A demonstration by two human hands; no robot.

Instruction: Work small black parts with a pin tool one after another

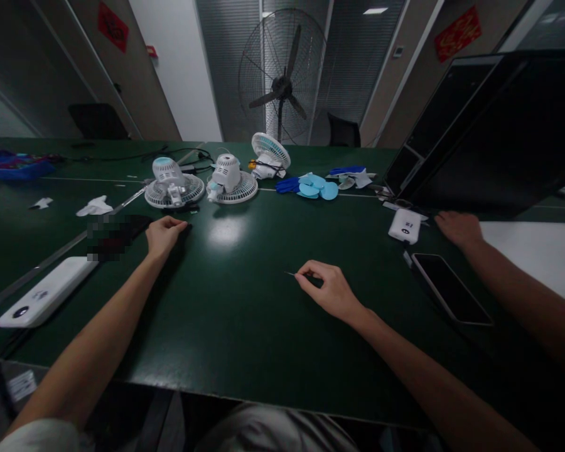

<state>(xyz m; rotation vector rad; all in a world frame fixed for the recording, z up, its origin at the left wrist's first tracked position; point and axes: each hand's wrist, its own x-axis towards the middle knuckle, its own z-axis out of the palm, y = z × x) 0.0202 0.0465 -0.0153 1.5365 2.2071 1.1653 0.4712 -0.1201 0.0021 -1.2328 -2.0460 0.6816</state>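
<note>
My right hand (327, 289) is closed around a small screwdriver (315, 281). The dark handle lies inside my fingers and its thin metal shaft points left, just above the green table (245, 314). Farther left, my left hand (164, 237) rests by the table surface with thumb and fingers pinched together. A small dark thing (187, 227) shows at its fingertips, too small to name. Just beyond that hand, a white desk fan (174, 185) lies with its grille down. A second white fan (230, 182) lies beside it in the same way.
A third small fan (269, 157) and light blue fan blades (317, 186) lie at the back. White power banks (47, 292) (405, 226) sit on both sides. At right are a phone (452, 289), a large black screen (499, 132) and another person's hand (459, 229).
</note>
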